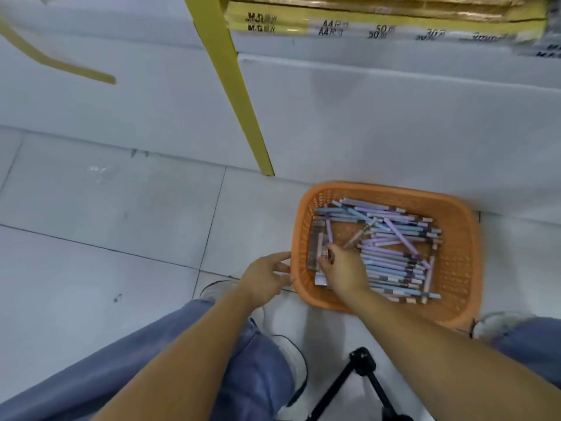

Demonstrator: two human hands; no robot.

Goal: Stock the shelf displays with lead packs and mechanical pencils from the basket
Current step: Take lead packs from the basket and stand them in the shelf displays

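The yellow packages stacked at the top carry black print along their front edges, doubled by blur. At the left it reads roughly "M&G". Further right comes "A4" with an unreadable character after it, then "50", then "30", each followed by a smeared sign. The last mark may be "3mm", but this is uncertain. The lead pack in the basket bears a label too small to read.

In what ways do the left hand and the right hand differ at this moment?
The left hand is outside the orange basket, beside its rim; the right hand reaches inside. The left hand's fingers are nearly straight and hold nothing; the right hand's fingers curl on a lead pack. Both are bare.
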